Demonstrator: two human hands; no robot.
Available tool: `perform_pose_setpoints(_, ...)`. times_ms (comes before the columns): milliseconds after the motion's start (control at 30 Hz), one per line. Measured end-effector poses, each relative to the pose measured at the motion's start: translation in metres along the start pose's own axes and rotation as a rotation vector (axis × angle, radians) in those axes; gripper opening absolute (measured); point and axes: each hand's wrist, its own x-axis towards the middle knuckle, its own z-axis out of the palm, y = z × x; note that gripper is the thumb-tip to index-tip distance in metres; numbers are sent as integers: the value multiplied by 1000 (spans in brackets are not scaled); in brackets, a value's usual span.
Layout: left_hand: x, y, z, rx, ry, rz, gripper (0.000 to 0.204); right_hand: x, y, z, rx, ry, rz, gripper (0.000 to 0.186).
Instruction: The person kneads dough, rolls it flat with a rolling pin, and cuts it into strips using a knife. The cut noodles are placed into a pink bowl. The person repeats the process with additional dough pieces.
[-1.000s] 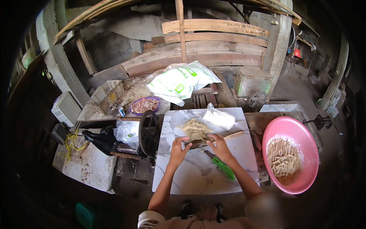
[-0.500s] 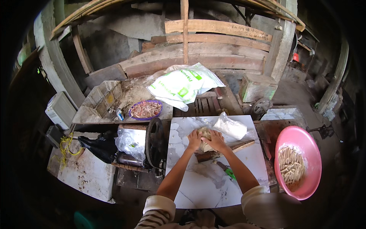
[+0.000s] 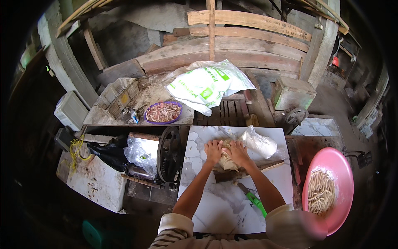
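Note:
My left hand (image 3: 213, 150) and my right hand (image 3: 237, 151) rest side by side, palms down, on a pale lump of dough (image 3: 227, 161) on a white marble slab (image 3: 199, 199). The fingers of both hands press into the dough's far side. A wooden stick (image 3: 265, 167) lies under the dough, reaching right. Near my right forearm lies a knife with a green handle (image 3: 253, 200). A clear plastic bag with white powder (image 3: 260, 143) sits just right of my right hand.
A pink basin (image 3: 338, 166) with pale dough strips stands at the right. A black hand-wheel machine (image 3: 168, 154) wrapped partly in plastic is left of the slab. Behind it are a purple plate of strips (image 3: 163, 112), a white sack (image 3: 207, 85) and stacked wooden planks.
Both hands moved forward from the slab's middle onto the dough and closed together over it. The view shifted slightly forward and lower.

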Motion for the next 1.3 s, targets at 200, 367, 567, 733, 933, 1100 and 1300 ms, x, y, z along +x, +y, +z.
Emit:
perform_pose_setpoints(200,-12,22,0,-4,39,-37,32,8,15,-2,82,20,-17,56)
perform_pose_setpoints(367,-19,30,-4,66,135,27,34,18,19,7,226,109,34,43)
perform_pose_setpoints(567,-26,35,-8,8,180,83,36,19,25,17,433,312,92,35)
perform_pose_setpoints(733,-23,14,-13,-78,31,86,35,19,23,24,537,383,46,31)
perform_pose_setpoints(933,-34,38,-39,-349,-246,68,70,6,27,12,505,318,-41,25)
perform_pose_setpoints(1100,-30,47,-65,-376,-505,-7,106,-5,13,0,347,265,-259,27)
perform_pose_setpoints(1300,-25,48,-64,-366,-537,13,111,15,15,4,491,371,-201,27)
